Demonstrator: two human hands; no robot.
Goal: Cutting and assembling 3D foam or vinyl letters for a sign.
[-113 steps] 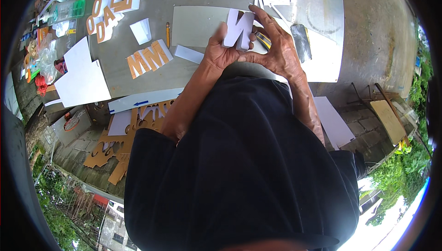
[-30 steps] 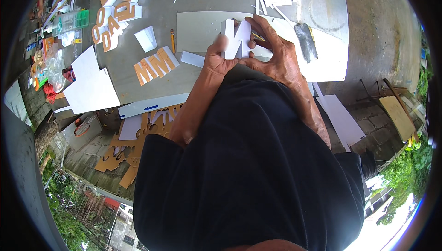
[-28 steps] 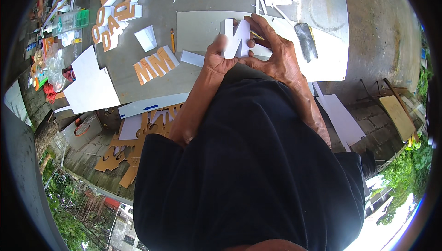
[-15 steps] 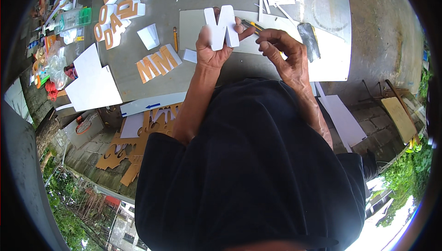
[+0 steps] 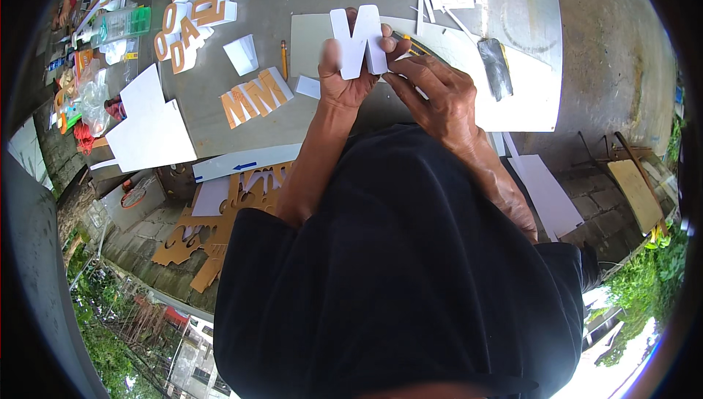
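Note:
Over the table, a white block letter [image 5: 353, 49] with thick side walls is held up by my left hand [image 5: 343, 90]. The thumb presses its left side, while fingers wrap behind and show at the right edge. My right hand [image 5: 441, 95] is closed in a pinch, thumb and fingertips against the letter's lower right corner. Behind the right fingers lies a cutter knife with yellow and black parts [image 5: 411, 43], partly hidden. Under both hands is a white board sheet [image 5: 311, 40]. A small white piece [image 5: 308, 87] rests beside my left wrist.
Brown-faced block letters [image 5: 192, 22] stand far left, with another brown-faced one [image 5: 256, 97] nearer. A pencil [image 5: 284, 58], a folded white piece [image 5: 242, 55] and a large white offcut [image 5: 150, 124] lie leftward. To the right are a dark flat object [image 5: 496, 69] and white strips [image 5: 460, 25].
My right hand has moved left and its fingers have closed at the letter's lower right corner. My left hand still holds the letter, shifted slightly right in the picture.

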